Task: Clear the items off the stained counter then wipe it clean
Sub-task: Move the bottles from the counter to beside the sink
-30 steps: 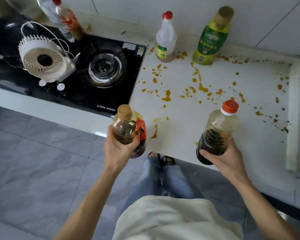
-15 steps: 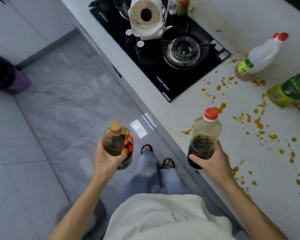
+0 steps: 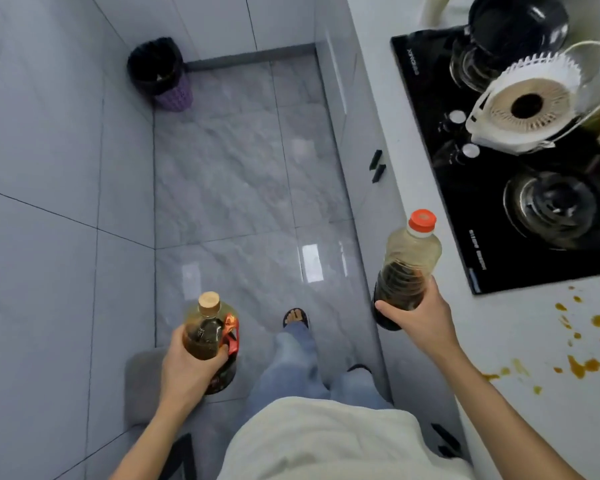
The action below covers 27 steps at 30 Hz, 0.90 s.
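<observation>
Grey tiled kitchen floor (image 3: 222, 188) beside a white, orange-stained counter (image 3: 534, 348), both hands carrying bottles.

Left hand (image 3: 187, 365) grasps a cork-capped bottle (image 3: 210, 336) over the floor; right hand (image 3: 420, 317) grasps an orange-capped bottle (image 3: 407, 268) of dark liquid at the counter's front edge, near the black hob (image 3: 520, 202). A bin (image 3: 161, 76) stands in the far corner.

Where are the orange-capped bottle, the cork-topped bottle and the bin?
Orange-capped bottle (image 3: 409, 258): head view, clear upper body.
Cork-topped bottle (image 3: 205, 327): head view, dark body.
Bin (image 3: 168, 83): head view, its side wall.
</observation>
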Tool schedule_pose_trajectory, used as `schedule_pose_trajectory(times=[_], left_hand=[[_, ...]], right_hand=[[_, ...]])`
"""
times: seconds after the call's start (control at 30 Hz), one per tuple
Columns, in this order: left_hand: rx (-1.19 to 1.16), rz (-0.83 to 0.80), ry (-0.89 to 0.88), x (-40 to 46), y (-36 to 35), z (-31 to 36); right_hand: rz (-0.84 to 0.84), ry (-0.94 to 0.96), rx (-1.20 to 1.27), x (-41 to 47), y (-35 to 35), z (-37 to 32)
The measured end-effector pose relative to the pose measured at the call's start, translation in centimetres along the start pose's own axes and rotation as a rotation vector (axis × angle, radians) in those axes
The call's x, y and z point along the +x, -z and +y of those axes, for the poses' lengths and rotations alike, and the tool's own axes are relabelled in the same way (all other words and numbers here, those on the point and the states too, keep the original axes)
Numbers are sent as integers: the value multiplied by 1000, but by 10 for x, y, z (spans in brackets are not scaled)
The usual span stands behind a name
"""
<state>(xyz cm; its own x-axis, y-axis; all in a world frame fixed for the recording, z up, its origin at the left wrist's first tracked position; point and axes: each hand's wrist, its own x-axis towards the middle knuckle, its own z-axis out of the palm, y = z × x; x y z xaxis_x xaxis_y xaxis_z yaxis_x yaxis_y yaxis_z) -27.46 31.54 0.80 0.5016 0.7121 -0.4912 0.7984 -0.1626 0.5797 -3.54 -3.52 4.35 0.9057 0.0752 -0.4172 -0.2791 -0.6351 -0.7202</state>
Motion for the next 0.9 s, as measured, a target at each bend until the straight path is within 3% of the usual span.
schedule_pose_trajectory(times=[0.2,0.6,0.9], left_hand=[[-78,0,-19,73,8,41],[-169,10,-133,236,-13,206],[-150,75,-68,329,-4,262]], right_hand=[[-23,-28,-47,41,-29,-32],[-52,-187,-129,155,-32,-57],[-108,-78,-71,317,-42,-171]])
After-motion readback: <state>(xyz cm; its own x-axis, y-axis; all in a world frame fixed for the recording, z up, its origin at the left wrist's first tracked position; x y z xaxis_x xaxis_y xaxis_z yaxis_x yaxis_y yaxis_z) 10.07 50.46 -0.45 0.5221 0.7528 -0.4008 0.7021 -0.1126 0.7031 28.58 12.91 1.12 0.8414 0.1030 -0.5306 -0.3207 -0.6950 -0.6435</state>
